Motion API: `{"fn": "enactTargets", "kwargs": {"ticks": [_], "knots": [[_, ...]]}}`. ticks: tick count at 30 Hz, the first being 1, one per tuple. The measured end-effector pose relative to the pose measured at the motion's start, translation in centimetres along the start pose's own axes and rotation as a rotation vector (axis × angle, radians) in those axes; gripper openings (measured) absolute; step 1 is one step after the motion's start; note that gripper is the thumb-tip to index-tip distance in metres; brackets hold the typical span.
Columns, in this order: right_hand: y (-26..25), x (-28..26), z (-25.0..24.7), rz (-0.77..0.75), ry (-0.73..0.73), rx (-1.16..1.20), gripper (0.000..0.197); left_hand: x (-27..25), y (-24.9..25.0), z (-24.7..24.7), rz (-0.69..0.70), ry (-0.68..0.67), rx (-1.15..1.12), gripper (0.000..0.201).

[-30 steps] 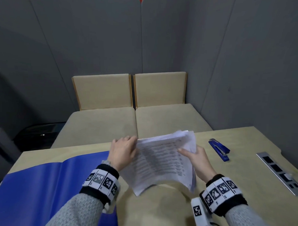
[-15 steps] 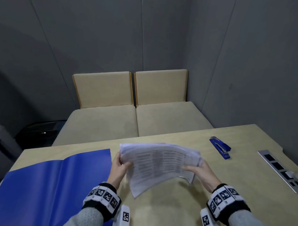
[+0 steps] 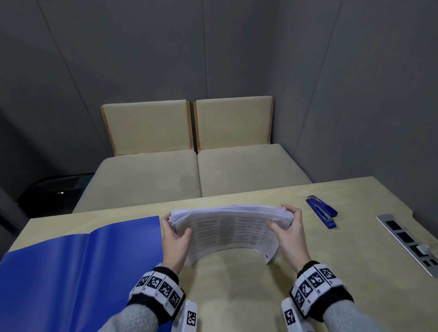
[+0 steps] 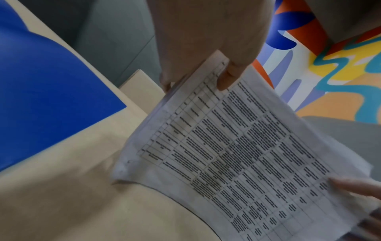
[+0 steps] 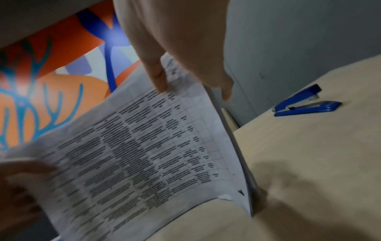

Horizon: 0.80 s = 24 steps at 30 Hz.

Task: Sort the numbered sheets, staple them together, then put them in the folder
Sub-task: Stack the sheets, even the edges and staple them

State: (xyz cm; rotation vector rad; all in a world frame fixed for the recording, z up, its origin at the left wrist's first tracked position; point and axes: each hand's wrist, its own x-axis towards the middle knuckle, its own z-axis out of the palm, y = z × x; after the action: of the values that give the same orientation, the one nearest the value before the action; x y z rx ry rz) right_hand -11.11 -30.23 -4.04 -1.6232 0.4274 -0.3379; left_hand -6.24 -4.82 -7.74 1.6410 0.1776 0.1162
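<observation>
A stack of printed sheets point(image 3: 225, 230) stands on its lower edge on the table, bowed toward me. My left hand point(image 3: 174, 235) pinches its left side, thumb on the printed face. My right hand point(image 3: 289, 228) grips the right side the same way. The wrist views show the sheets point(image 4: 237, 154) point(image 5: 144, 146) with table-like print and a thumb on top in each. An open blue folder point(image 3: 73, 267) lies flat at the left. A blue stapler point(image 3: 322, 211) point(image 5: 305, 102) rests on the table to the right of the stack.
The beige table point(image 3: 233, 290) carries a metal socket strip point(image 3: 414, 244) near its right edge. Two beige seats point(image 3: 188, 174) stand beyond the far table edge, against grey partition walls. A dark bin point(image 3: 50, 192) sits on the floor at the left.
The stack has been turned from a tilted, loose hold to upright on its lower edge. Both hands moved to grip its two sides, and the sheets look squared up.
</observation>
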Motion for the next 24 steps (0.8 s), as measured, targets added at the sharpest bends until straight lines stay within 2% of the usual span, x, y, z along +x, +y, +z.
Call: {"fn": "enactTargets", "kwargs": {"ticks": [3, 6, 9, 13, 17, 20, 24], "knots": [[0.4, 0.1, 0.1, -0.251, 0.061, -0.291, 0.061, 0.3, 0.5, 0.4, 0.201, 0.054, 0.160, 0.075], [0.7, 0.4, 0.1, -0.502, 0.020, -0.674, 0.071, 0.6, 1.4, 0.5, 0.462, 0.055, 0.419, 0.094], [1.1, 0.8, -0.2, -0.605, -0.016, -0.845, 0.061, 1.2, 1.4, 0.1, 0.633, -0.031, 0.689, 0.097], [1.3, 1.1, -0.6, -0.615, -0.009, -0.781, 0.041, 1.8, 1.2, -0.4, 0.655, -0.072, 0.792, 0.074], [1.3, 0.9, -1.1, -0.552, 0.050, -0.663, 0.043, 1.8, 1.3, -0.6, 0.648, -0.091, 0.756, 0.059], [1.0, 0.9, -0.8, -0.580, 0.041, -0.670, 0.053, 1.9, 1.2, -0.4, 0.655, -0.100, 0.748, 0.053], [1.2, 1.2, -1.0, -0.572, 0.059, -0.654, 0.035, 2.1, 1.4, -0.6, 0.649, -0.102, 0.757, 0.046]]}}
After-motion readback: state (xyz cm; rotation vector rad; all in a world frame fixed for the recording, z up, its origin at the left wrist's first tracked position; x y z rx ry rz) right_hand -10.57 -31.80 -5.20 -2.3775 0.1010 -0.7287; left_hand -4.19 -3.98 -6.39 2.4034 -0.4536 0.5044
